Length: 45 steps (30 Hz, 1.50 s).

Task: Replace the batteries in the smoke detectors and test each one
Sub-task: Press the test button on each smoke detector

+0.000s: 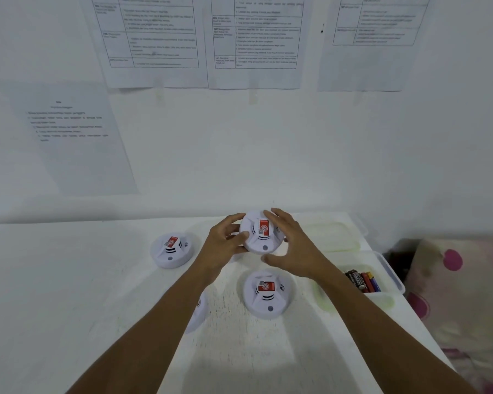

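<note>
A round white smoke detector (261, 240) with a red sticker on top is at the far middle of the white table (69, 280), between both my hands. My left hand (225, 243) grips its left rim with thumb and fingers curled round it. My right hand (291, 245) is spread round its right side, fingers over the far rim and thumb below; how firmly it touches is unclear. Another detector (171, 250) lies to the left. A third detector (268, 294) lies nearer me. A fourth detector (199, 311) is mostly hidden under my left forearm.
A clear plastic tray (393, 277) at the right table edge holds several batteries (363, 280). A clear lid (333, 231) lies behind it. Printed sheets (254, 41) hang on the wall. Pink-spotted fabric (450, 280) lies right of the table.
</note>
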Available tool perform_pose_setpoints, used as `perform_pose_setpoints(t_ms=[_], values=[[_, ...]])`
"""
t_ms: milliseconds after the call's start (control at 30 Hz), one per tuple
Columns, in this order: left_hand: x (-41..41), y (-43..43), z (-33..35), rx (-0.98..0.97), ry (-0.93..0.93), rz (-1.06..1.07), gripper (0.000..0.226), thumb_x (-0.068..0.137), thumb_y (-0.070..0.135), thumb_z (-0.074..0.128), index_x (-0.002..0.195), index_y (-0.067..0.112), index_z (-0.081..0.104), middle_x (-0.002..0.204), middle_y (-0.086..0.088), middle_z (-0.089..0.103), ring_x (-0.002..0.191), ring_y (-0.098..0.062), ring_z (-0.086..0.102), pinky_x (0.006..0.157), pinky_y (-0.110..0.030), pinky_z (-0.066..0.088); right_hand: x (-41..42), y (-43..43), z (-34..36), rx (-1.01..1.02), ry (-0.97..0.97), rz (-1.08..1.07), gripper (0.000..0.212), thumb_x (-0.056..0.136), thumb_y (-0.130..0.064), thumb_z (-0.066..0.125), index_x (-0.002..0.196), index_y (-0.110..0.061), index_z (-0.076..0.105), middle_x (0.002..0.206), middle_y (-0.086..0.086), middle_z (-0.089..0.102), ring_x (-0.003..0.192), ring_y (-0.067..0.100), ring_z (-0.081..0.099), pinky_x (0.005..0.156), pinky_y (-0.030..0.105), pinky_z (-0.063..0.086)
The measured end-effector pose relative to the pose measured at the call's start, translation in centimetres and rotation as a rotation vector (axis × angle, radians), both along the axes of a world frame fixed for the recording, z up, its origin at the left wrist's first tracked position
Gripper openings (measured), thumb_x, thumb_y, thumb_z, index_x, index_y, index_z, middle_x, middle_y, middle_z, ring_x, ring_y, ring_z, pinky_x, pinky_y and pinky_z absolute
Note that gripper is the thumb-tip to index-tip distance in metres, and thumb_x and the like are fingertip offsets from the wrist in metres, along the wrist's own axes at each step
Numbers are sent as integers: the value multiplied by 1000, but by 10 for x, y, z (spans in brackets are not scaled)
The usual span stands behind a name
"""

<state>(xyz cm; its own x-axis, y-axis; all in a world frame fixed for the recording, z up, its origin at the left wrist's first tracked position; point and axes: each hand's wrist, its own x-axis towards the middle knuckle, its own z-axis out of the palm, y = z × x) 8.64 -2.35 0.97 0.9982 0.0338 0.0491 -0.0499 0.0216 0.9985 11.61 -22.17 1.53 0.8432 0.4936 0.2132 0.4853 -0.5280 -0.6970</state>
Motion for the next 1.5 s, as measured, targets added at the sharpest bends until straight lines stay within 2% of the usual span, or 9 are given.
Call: perform_pose_setpoints(t_ms=[167, 300, 433, 500, 1000, 1200, 1333, 1400, 1500], values=[[5, 2, -2, 64, 34, -33, 36, 94, 12, 64, 128, 21, 59, 116, -5, 70, 104, -22, 68, 84, -35, 59, 15, 9, -5, -158, -171, -43, 96, 69, -45, 80, 148, -24, 30, 148, -4, 37, 132, 15, 38, 109, 30, 37], [15, 19, -12, 698, -106, 25, 50, 91, 21, 67, 139, 19, 51, 136, 2, 55, 125, -14, 50, 102, -25, 39, 27, 9, -9, -189, -72, -100, 91, 66, -41, 80, 143, -24, 36, 141, -7, 43, 125, 14, 44, 100, 25, 37], [22, 39, -28, 1048, -65, -52, 86, 75, 45, 73, 148, 19, 37, 156, -5, 32, 145, -24, 21, 118, -40, 22, 37, 8, -18, -241, 31, -80, 83, 69, -31, 80, 141, -20, 38, 138, -4, 43, 122, 15, 46, 97, 27, 40], [25, 43, -35, 1130, 15, -80, 92, 77, 43, 77, 151, 19, 30, 160, -6, 24, 148, -26, 14, 118, -41, 18, 40, 9, -24, -265, 95, -57, 82, 71, -26, 79, 142, -17, 38, 140, -1, 41, 124, 15, 45, 98, 27, 40], [38, 55, -50, 1064, -41, -32, 75, 84, 30, 74, 148, 15, 37, 151, -4, 41, 139, -24, 31, 114, -34, 25, 51, 22, -48, -352, 200, -149, 92, 76, -20, 72, 152, -11, 20, 155, 10, 23, 144, 25, 22, 115, 38, 29], [38, 56, -51, 1057, -23, -35, 76, 86, 31, 72, 150, 17, 34, 156, -2, 34, 144, -21, 26, 117, -33, 22, 51, 24, -50, -370, 216, -158, 91, 83, -19, 68, 154, -11, 11, 161, 10, 9, 150, 24, 5, 120, 36, 17], [33, 55, -51, 1083, 2, -74, 81, 91, 33, 66, 155, 19, 20, 164, -2, 13, 151, -21, 9, 120, -35, 13, 44, 25, -45, -343, 211, -161, 92, 87, -20, 65, 155, -14, 4, 162, 10, -4, 150, 23, -9, 119, 35, 11], [25, 56, -48, 1061, -22, -53, 80, 92, 36, 64, 156, 20, 18, 164, -1, 11, 151, -21, 6, 120, -37, 13, 37, 25, -43, -276, 138, -185, 85, 88, -22, 64, 154, -18, 11, 163, 5, 0, 150, 20, -5, 118, 33, 13], [6, 62, -44, 1008, -86, -2, 69, 91, 37, 65, 150, 19, 34, 159, -3, 28, 148, -20, 21, 118, -37, 22, 22, 23, -39, -129, -45, -226, 61, 89, -22, 65, 145, -20, 40, 157, 0, 26, 146, 17, 19, 110, 20, 19]])
